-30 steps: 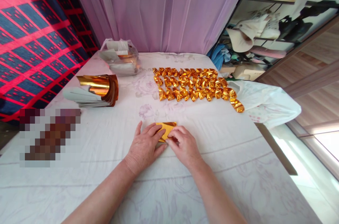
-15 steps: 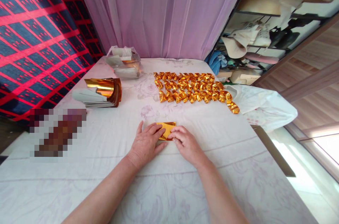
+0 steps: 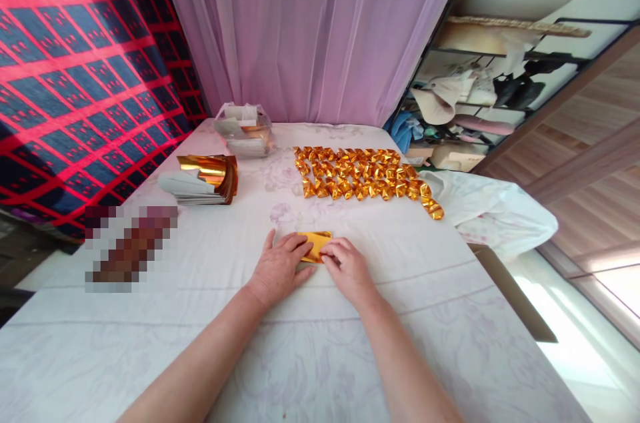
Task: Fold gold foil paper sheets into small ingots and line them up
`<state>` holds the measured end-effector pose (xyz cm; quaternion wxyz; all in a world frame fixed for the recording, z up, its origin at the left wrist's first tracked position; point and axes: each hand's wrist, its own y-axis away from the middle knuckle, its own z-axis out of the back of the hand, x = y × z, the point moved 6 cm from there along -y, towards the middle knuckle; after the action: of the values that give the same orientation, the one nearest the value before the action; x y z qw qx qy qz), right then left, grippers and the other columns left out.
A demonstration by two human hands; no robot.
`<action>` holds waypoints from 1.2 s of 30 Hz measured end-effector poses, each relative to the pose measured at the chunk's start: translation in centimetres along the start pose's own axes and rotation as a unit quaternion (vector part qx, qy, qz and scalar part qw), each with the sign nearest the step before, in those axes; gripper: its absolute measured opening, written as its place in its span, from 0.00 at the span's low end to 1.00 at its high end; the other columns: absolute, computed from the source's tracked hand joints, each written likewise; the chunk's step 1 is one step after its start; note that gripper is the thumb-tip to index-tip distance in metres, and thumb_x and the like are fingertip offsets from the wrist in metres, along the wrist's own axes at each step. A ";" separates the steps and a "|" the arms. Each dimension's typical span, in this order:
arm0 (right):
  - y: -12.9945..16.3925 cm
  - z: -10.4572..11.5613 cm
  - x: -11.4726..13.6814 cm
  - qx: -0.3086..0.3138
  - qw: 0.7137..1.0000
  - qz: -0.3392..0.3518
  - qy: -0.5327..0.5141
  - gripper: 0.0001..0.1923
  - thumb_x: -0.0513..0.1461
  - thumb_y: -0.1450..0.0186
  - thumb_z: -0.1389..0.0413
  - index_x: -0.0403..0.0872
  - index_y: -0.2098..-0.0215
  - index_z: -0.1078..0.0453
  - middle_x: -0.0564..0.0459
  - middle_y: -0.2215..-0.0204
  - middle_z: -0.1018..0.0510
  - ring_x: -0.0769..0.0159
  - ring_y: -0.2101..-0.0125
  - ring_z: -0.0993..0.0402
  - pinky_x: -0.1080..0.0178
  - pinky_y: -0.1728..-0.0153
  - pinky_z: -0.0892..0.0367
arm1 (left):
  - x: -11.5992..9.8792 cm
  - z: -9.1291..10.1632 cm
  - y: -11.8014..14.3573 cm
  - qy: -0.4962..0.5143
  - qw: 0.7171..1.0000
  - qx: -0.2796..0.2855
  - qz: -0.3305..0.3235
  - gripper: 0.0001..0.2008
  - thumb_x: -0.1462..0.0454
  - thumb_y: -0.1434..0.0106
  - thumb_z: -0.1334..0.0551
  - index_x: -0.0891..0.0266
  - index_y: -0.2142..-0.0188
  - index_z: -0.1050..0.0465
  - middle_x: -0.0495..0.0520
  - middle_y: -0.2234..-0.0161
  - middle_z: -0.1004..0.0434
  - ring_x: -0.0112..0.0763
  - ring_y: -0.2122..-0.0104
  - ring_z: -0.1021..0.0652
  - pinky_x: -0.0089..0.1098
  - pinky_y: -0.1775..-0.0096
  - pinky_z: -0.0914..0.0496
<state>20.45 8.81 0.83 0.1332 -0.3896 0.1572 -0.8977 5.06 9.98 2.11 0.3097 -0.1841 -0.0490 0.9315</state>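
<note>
The bare left hand [image 3: 279, 269] covers the left end of the folded gold foil paper [image 3: 317, 245]; the curled bare right hand [image 3: 350, 271] hides part of its right edge; coarse pixel blocks mask a long reddish-brown shape [image 3: 133, 246]; the picture's left edge cuts off the red-and-navy checked cloth [image 3: 85, 76].

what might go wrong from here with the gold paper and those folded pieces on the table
1. The gold paper might skew if the left grip, spread over its left part, slips while the right grip works at its right end.
2. The folded gold pieces trail toward the table's right edge, so a bump could knock the last one off.
3. The curled paper stack looks loose and could slide apart.
</note>
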 end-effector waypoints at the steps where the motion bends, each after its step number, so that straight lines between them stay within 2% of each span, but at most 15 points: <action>1: 0.0 -0.1 0.0 0.004 1.000 -0.002 0.004 0.09 0.33 0.37 0.47 0.47 0.64 0.24 0.49 0.63 0.23 0.63 0.62 0.24 0.60 0.58 0.28 | 0.0 0.0 0.0 -0.001 1.000 -0.001 -0.002 0.19 0.55 0.35 0.38 0.56 0.46 0.29 0.59 0.44 0.26 0.46 0.43 0.28 0.61 0.37 0.52; 6: -0.1 -0.6 0.0 0.022 0.999 0.009 0.041 0.13 0.33 0.36 0.47 0.50 0.58 0.23 0.49 0.60 0.23 0.63 0.59 0.24 0.59 0.55 0.28 | -0.1 -0.2 0.3 -0.007 1.000 -0.006 -0.012 0.20 0.57 0.34 0.40 0.59 0.44 0.34 0.62 0.44 0.27 0.46 0.41 0.30 0.62 0.37 0.52; 10: -0.2 -0.8 -0.3 0.028 0.998 0.010 0.060 0.15 0.32 0.36 0.47 0.49 0.54 0.23 0.47 0.57 0.23 0.61 0.58 0.24 0.57 0.54 0.28 | -0.2 -0.2 0.7 -0.010 0.999 0.014 -0.042 0.15 0.60 0.35 0.40 0.57 0.48 0.31 0.61 0.42 0.29 0.47 0.38 0.33 0.62 0.37 0.53; 13: -0.3 -0.8 -0.4 0.029 0.998 0.012 0.059 0.15 0.33 0.36 0.47 0.48 0.55 0.23 0.47 0.57 0.23 0.61 0.58 0.24 0.58 0.54 0.28 | 0.0 -0.1 0.9 -0.014 0.997 0.033 -0.061 0.13 0.60 0.35 0.40 0.54 0.50 0.29 0.59 0.39 0.32 0.48 0.37 0.35 0.64 0.38 0.52; 20: -0.4 -0.8 -0.2 0.030 0.998 0.009 0.055 0.14 0.32 0.37 0.46 0.50 0.57 0.23 0.48 0.59 0.22 0.63 0.59 0.24 0.59 0.55 0.28 | 0.6 0.1 1.0 -0.043 0.990 0.080 -0.106 0.16 0.56 0.33 0.42 0.52 0.46 0.30 0.62 0.37 0.36 0.49 0.35 0.38 0.64 0.39 0.51; 25: -0.4 -0.7 -0.2 0.034 0.998 0.004 0.055 0.14 0.32 0.37 0.46 0.49 0.56 0.23 0.48 0.58 0.22 0.63 0.59 0.24 0.59 0.54 0.28 | 1.1 0.4 1.0 -0.045 0.986 0.083 -0.136 0.16 0.57 0.31 0.44 0.54 0.46 0.29 0.63 0.38 0.35 0.48 0.36 0.37 0.63 0.38 0.51; 32: -0.4 -0.7 -0.3 0.035 0.998 -0.001 0.052 0.15 0.32 0.37 0.45 0.50 0.56 0.22 0.49 0.58 0.22 0.63 0.58 0.24 0.59 0.54 0.28 | 1.8 0.7 1.1 -0.032 0.982 0.075 -0.170 0.16 0.56 0.30 0.46 0.52 0.46 0.29 0.60 0.38 0.34 0.44 0.36 0.36 0.58 0.36 0.57; 36: -0.4 -0.7 -0.3 0.034 0.998 -0.005 0.052 0.15 0.32 0.37 0.45 0.51 0.56 0.23 0.49 0.58 0.22 0.62 0.58 0.24 0.59 0.54 0.28 | 2.5 0.9 1.2 -0.039 0.980 0.082 -0.177 0.17 0.54 0.30 0.45 0.47 0.44 0.30 0.56 0.38 0.33 0.44 0.36 0.37 0.58 0.35 0.59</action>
<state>20.10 9.39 0.38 0.1334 -0.3382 0.1310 -0.9223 2.26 10.51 1.90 0.4817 -0.1099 -0.0159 0.8693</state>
